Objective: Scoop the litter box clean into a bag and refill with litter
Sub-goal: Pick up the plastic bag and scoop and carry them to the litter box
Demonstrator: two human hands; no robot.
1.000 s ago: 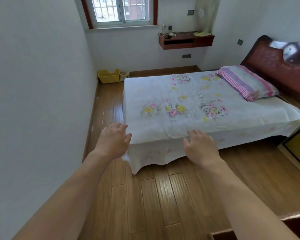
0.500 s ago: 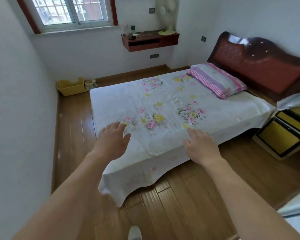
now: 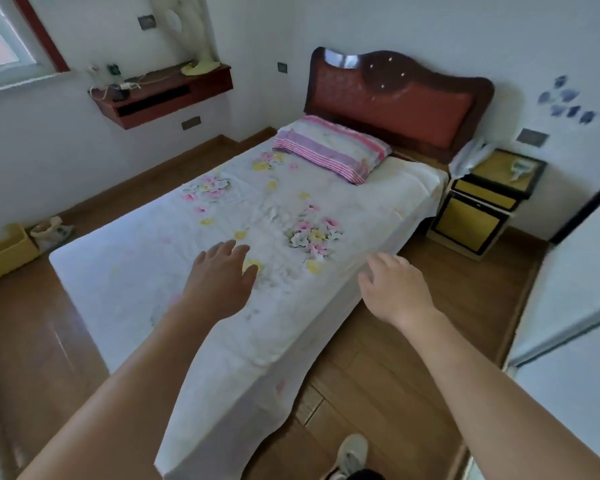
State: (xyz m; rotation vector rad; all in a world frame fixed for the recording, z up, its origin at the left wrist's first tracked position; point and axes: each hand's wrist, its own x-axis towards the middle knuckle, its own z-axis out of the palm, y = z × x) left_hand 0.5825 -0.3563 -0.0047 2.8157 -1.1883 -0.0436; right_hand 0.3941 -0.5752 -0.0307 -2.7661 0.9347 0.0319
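Observation:
A yellow litter box [image 3: 4,252] stands on the wooden floor at the far left edge of the view, against the wall. Beside it lies a small bag [image 3: 51,232]. My left hand [image 3: 220,280] is held out in the air above the bed, fingers relaxed, holding nothing. My right hand [image 3: 394,289] hovers over the bed's near edge, also with loose fingers and nothing in it. Both hands are far from the litter box.
A bed [image 3: 222,244] with a white floral sheet and a striped pillow [image 3: 329,147] fills the middle. A yellow nightstand [image 3: 478,209] stands right of the headboard. A wall shelf [image 3: 167,95] holds a fan. A white cabinet [image 3: 575,306] is at right. My shoe [image 3: 352,453] is below.
The view has swung to the right: the litter box slid to the left edge and the nightstand and white cabinet came into view. Both hands stay out in front, holding nothing.

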